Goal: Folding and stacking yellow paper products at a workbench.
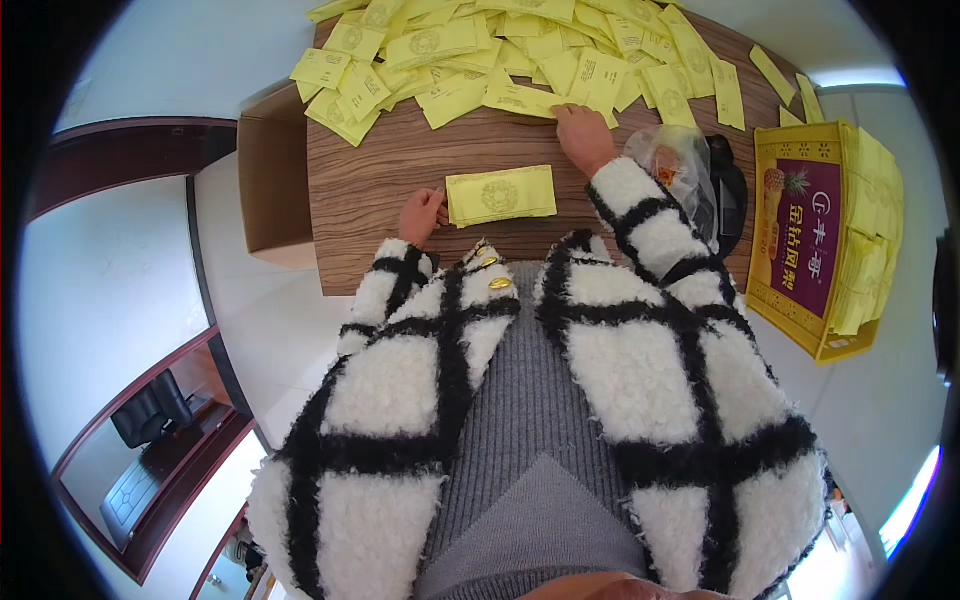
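On the wood-grain table (390, 180), a yellow printed paper packet (530, 190) lies flat in front of me, perhaps on others. My left hand (424, 216) rests just beside its left end, fingers curled together; their inner side is hidden. Farther off, my right hand (585, 138) reaches to the near edge of a heap of similar yellow packets (440, 42). Its fingers are closed on the right end of one long yellow packet (520, 99), which lies at the front of the heap.
At my right stands a yellow-and-purple carton (800, 230) packed with more yellow packets (872, 230). Between it and my right sleeve are a clear plastic bag (672, 165) and a black object (733, 195). An open brown cardboard box (275, 180) adjoins the table's left side.
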{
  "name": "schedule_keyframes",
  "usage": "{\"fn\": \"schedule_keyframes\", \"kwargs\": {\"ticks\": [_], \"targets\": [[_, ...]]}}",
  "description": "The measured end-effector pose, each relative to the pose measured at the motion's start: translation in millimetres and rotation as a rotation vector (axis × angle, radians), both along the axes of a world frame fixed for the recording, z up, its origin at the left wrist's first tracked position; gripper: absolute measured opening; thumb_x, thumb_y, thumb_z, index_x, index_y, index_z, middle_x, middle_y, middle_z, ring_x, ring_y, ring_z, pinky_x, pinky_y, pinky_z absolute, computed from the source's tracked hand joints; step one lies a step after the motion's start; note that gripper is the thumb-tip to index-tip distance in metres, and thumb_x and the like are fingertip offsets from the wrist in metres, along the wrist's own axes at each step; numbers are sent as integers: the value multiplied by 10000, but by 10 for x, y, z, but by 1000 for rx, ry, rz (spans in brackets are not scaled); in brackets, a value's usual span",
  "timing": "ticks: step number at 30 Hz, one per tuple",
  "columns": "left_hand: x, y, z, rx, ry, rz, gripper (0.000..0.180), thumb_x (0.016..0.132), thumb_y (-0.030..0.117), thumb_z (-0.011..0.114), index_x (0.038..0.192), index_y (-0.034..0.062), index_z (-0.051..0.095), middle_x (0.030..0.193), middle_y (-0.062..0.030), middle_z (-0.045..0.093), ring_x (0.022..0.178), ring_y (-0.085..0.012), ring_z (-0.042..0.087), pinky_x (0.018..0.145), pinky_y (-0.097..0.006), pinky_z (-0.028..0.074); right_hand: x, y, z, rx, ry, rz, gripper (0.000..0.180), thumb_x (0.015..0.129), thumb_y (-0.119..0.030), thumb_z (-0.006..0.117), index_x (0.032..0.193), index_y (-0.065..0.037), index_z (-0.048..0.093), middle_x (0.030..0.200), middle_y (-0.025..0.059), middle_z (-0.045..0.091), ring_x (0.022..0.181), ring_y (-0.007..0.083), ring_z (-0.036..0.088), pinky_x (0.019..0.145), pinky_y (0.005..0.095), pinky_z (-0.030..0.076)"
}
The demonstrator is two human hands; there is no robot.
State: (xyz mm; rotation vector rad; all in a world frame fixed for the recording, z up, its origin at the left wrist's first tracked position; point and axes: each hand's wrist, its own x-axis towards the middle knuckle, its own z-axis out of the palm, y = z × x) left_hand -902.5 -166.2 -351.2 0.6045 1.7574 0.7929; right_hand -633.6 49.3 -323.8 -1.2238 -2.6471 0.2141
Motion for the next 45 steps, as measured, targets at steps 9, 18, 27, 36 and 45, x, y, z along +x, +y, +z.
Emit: {"fn": "schedule_keyframes", "kwargs": {"ticks": [9,18,27,36,45], "targets": [[34,-104,4,-14,-14,-20,282,940,315,548,912,37,585,725,-42,638,615,-119,608,549,-252,455,152,20,137,-262,550,-287,208,880,-108,546,1039,1,626,904,181,661,827,278,643,737,348,495],[-139,-38,168,152,50,72,259,948,317,540,942,63,592,757,-12,627,645,-90,578,586,-231,443,24,-191,66,-897,894,-197,254,910,-165,578,1086,13,623,915,38,664,813,91,582,747,237,465],[-7,163,426,229,-167,-23,216,922,208,591,986,3,610,839,-22,665,677,-59,589,560,-205,434,-159,-674,154,-1037,628,11,223,862,-181,641,1016,-20,648,844,28,659,744,100,577,691,262,478],[70,100,232,171,119,-188,186,886,174,636,922,-7,611,757,-18,655,641,-58,565,550,-226,430,-21,-691,6,-836,503,-19,275,776,-135,711,1008,-3,643,817,44,640,715,124,562,663,278,477],[40,40,46,201,56,-102,253,878,262,659,824,25,591,694,0,603,586,-59,521,524,-228,407,155,-582,-163,-872,560,-154,284,772,-170,713,985,3,644,789,92,637,690,191,584,655,314,485]]}}
